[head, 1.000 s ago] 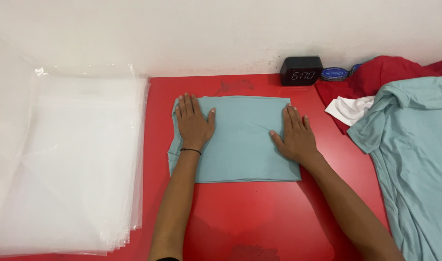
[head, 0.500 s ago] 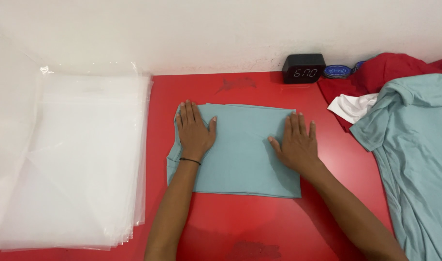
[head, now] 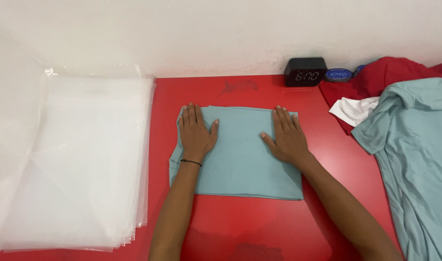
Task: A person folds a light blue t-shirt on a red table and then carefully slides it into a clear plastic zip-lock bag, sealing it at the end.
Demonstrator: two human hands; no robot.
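A stack of clear plastic bags (head: pixel 80 164) is lying at the left of the red table (head: pixel 240 232). The left hand (head: pixel 195 134) and right hand (head: pixel 288 136) are pressing flat, fingers spread, gripping nothing, on the folded pale-teal cotton shirt (head: pixel 240 159) at the table's centre. The fold may be creeping if either palm drags. A small black digital clock (head: pixel 305 71) and a loose teal shirt (head: pixel 414 154) are crowding the right.

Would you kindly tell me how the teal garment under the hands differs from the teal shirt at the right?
The folded teal garment lies as a flat, neat rectangle; the loose teal shirt is spread out and rumpled. The left hand and right hand press the folded one; nothing touches the loose one. Both share the same teal colour and the red table.
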